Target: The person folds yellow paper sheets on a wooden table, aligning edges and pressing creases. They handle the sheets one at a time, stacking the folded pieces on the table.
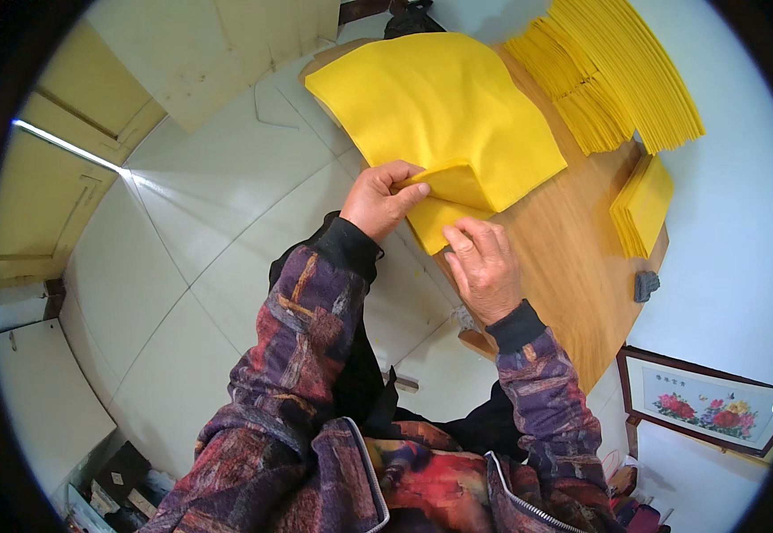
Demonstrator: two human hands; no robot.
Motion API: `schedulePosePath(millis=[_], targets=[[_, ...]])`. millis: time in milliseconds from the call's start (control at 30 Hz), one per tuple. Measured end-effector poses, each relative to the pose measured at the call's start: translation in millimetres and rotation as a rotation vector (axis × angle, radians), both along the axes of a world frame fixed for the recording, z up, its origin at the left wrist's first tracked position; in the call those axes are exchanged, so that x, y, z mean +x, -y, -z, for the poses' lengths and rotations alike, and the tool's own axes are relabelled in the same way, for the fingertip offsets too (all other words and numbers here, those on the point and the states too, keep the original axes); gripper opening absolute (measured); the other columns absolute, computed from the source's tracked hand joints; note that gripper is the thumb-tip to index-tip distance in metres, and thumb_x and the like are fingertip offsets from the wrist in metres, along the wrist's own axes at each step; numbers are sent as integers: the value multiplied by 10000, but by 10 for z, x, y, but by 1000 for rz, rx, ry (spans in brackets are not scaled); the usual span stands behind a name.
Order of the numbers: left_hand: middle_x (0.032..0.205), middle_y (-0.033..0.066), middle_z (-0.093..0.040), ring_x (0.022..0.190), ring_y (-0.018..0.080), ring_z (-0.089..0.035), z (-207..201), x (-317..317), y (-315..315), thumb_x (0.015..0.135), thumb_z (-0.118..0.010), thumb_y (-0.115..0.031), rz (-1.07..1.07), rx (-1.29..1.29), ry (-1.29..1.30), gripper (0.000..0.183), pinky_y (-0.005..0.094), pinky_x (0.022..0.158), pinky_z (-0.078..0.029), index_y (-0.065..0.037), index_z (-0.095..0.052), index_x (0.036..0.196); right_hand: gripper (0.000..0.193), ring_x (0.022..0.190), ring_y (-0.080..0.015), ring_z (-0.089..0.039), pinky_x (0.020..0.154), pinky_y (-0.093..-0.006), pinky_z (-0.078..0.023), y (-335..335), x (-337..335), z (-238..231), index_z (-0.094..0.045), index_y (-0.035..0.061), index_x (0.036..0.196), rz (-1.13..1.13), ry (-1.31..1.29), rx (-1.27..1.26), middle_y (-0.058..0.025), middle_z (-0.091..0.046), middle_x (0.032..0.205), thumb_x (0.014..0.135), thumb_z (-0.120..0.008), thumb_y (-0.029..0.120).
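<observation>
A large sheet of soft yellow cloth [431,98] lies spread over the wooden table, and its near edge is folded and lifted. My left hand [381,199] pinches that raised fold between thumb and fingers. Below the fold, a narrow yellow flap [435,221] hangs past the table's edge. My right hand [486,265] is at the flap's right corner, its fingers curled against the cloth; the exact contact of its thumb is partly hidden.
The wooden table [573,258] curves along the right side. Tall stacks of folded yellow cloth [635,71] stand at its far right, with a smaller yellow stack [644,204] nearer. A small dark grey object [646,286] sits by the edge. A framed flower picture [706,400] is lower right.
</observation>
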State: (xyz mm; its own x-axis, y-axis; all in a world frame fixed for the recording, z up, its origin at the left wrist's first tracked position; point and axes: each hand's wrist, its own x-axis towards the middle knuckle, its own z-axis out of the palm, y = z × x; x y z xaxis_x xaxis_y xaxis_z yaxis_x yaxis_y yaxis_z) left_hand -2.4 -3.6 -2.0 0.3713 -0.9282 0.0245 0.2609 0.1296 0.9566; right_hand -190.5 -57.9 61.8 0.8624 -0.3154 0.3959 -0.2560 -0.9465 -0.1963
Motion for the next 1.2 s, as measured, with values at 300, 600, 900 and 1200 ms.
schedulePosePath(millis=[300, 600, 900, 1200], targets=[[897, 19, -643, 840, 87, -582, -14, 1, -13, 895, -628, -95, 14, 18, 61, 176, 244, 763, -482, 25, -627, 1024, 185, 856, -252, -579, 725, -367, -475, 144, 52, 27, -641, 65, 918, -18, 11, 17, -53, -608, 914, 737, -666, 40], [908, 26, -637, 850, 95, -588, -19, -3, -30, 903, -614, -91, 33, -9, 22, 187, 245, 771, -483, 30, -620, 1045, 76, 793, -299, -584, 682, -364, -479, 412, 167, -202, -586, 11, 807, -92, -125, 493, -129, -588, 808, 760, -646, 9], [920, 28, -632, 853, 100, -585, -29, 7, -40, 911, -603, -89, 48, -4, 12, 188, 244, 774, -480, 33, -618, 1053, 112, 725, -309, -593, 650, -358, -472, 519, 195, -297, -608, -12, 850, -99, -231, 671, -148, -602, 792, 849, -596, 99], [870, 70, -632, 848, 147, -592, -30, 30, -34, 906, -623, -154, 9, 29, 146, 224, 280, 775, -480, 34, -620, 1027, 108, 721, -340, -589, 620, -384, -467, 420, 298, -410, -588, -7, 835, 106, -104, 511, -170, -594, 789, 859, -583, 98]])
